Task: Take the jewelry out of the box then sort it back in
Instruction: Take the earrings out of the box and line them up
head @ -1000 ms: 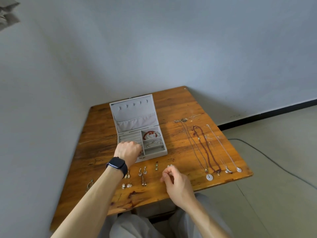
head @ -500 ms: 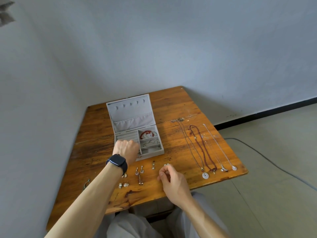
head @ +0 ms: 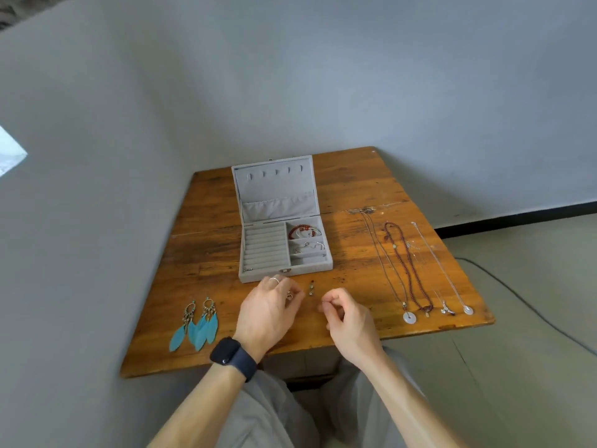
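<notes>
- left hand pinches a small piece, apparently; right hand curled, contents we cannot tell.
- Both just before open box; bracelets inside.
- Sorting small pieces; next, we judge, fine placement into a compartment.

We see a wooden table with worn, glossy varnish. The jewelry box looks lined in matt grey velvety cloth. The earrings pair soft feathers with dull metal
</notes>
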A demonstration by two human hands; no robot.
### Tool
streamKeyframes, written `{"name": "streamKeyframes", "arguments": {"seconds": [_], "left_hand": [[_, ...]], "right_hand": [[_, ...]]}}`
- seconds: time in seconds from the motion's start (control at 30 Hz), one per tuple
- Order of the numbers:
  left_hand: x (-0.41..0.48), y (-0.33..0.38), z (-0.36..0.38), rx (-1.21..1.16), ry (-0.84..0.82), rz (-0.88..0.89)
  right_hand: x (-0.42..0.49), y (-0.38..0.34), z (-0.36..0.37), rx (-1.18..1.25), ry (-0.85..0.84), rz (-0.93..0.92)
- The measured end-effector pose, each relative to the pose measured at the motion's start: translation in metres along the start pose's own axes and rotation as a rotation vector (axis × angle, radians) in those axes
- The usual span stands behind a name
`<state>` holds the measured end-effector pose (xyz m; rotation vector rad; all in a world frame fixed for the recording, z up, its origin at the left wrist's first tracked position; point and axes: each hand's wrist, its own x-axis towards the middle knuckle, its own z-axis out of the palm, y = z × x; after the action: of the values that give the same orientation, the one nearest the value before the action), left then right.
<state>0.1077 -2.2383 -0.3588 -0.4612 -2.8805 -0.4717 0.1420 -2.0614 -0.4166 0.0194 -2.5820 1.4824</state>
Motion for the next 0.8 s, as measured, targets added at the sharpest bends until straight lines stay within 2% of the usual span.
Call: {"name": "streamKeyframes", "arguments": {"seconds": [0.2,0.5,0.8], "left_hand": [[-0.032,0.014,0.037,0.124,0.105,-0.019],[-0.032,0.01,0.036,0.112,0.07,-0.023],[-0.032,0.003,0.035,0.063,0.064,-0.02]], "right_hand": [[-0.005,0.001,-0.003,0.044,0.026,-0.001],[-0.006,-0.002,-0.002,-0.09,0.046,-0.1],[-0.002,-0.007,-0.003,-0.202,-0.081,-0.059]]}}
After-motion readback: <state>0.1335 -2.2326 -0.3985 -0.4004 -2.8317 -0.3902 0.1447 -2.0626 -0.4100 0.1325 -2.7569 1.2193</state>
